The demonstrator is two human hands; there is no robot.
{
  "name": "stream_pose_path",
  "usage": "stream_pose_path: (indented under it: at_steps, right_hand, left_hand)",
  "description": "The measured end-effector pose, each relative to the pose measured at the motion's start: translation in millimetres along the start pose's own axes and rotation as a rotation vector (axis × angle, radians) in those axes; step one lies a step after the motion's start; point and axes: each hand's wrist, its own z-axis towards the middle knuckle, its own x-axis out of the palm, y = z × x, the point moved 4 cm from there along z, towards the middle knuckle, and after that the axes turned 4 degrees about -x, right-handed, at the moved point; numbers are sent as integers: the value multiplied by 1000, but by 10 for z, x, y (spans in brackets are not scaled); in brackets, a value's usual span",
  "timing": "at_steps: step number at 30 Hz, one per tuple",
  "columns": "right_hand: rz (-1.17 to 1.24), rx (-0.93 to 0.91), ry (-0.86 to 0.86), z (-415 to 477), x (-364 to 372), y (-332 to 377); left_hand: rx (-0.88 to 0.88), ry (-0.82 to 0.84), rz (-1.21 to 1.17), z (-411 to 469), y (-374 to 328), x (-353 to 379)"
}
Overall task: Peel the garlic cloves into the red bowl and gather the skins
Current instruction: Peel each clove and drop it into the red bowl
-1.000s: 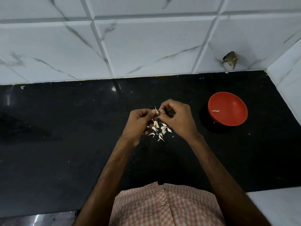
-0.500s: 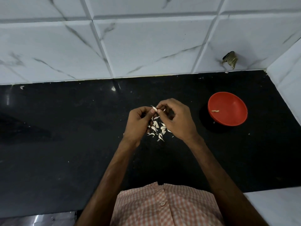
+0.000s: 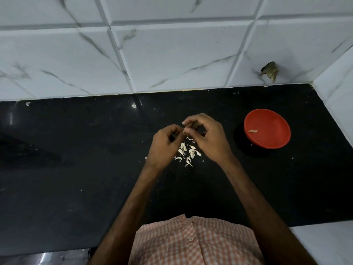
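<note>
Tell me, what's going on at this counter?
A person is peeling garlic by hand at a black counter. The left hand and right hand are held together just above it, their fingers pinching something small, most likely a garlic clove, which they mostly hide. Under the hands lies a little heap of pale skins. Off to the right, a red bowl holds one peeled clove.

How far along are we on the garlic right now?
Done: one peeled clove lies in the red bowl. In hand: left hand and right hand pinch a small piece, hidden between them. Remaining: the white pieces scattered on the counter are not yet gathered.
</note>
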Motion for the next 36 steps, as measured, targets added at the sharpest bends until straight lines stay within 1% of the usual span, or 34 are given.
stream_pose_path:
  at_steps: [3, 5, 8, 10, 14, 18, 21, 27, 29, 31, 33, 36]
  right_hand:
    - [7, 33, 2, 17, 26, -37]
    - [-3, 68, -24, 10, 49, -66]
    - [-46, 61, -104, -12, 99, -60]
    - [-59, 65, -127, -23, 136, -55]
    - [-27, 81, -156, -51, 133, -80]
    - [27, 136, -144, -80, 129, -109]
    - [79, 170, -124, -112, 147, -116]
    - [133, 199, -212, -136, 86, -180]
    - [150, 230, -215, -128, 89, -224]
    - [127, 242, -193, -113, 103, -260]
    - [38, 223, -168, -89, 120, -291]
    - [-114, 184, -205, -51, 101, -306]
  left_hand:
    - [9, 1, 26, -1, -5, 2]
    - [-21, 6, -17, -7, 1, 19]
    - [-174, 0, -295, -38, 15, 83]
    - [-282, -16, -469, -79, 11, 128]
    - [-345, -26, -597, -114, 28, 177]
    - [-361, -84, -656, -114, 58, 189]
    - [-339, -109, -669, -99, 73, 158]
    - [-306, -108, -660, -79, 80, 109]
    - [-302, -114, -661, -78, 92, 94]
    - [-298, -122, -656, -79, 103, 79]
    - [-290, -128, -650, -77, 103, 65]
    - [-278, -138, -657, -67, 102, 55]
